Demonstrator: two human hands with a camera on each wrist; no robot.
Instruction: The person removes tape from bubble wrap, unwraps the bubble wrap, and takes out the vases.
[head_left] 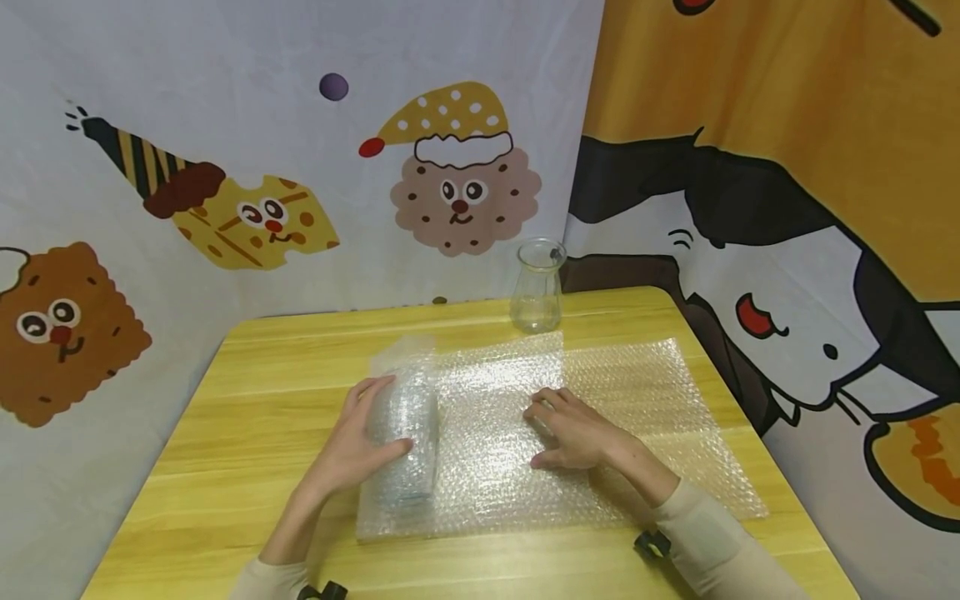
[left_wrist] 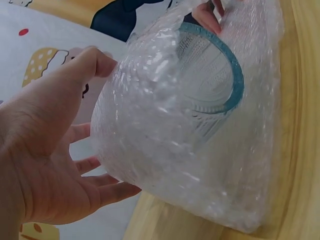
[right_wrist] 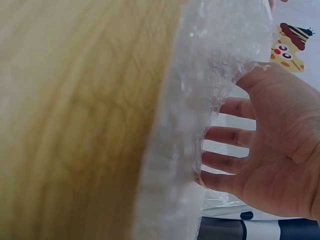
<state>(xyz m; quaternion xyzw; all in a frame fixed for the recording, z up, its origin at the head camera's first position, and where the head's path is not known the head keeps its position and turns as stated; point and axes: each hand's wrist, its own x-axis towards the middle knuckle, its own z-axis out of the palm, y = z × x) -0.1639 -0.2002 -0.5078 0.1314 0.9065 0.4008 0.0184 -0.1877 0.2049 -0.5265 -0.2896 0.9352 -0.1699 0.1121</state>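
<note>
A ribbed glass vase (left_wrist: 212, 75) with a bluish rim lies on its side inside a roll of bubble wrap (head_left: 408, 442); its mouth shows in the left wrist view. My left hand (head_left: 356, 442) grips the roll from the left, with the thumb over the top and the fingers spread along its outer side. The rest of the bubble wrap sheet (head_left: 480, 492) spreads flat to the right of the roll. On that sheet rests my right hand (head_left: 577, 429), palm down with spread fingers, apart from the roll. In the right wrist view, its fingertips (right_wrist: 210, 157) touch the wrap.
A second clear glass vase (head_left: 536, 304) stands upright at the back of the wooden table (head_left: 247, 400), just beyond the wrap. Behind the table hang cartoon-printed cloths (head_left: 285, 50). The sheet's right part (head_left: 660, 400) reaches close to the table's right edge.
</note>
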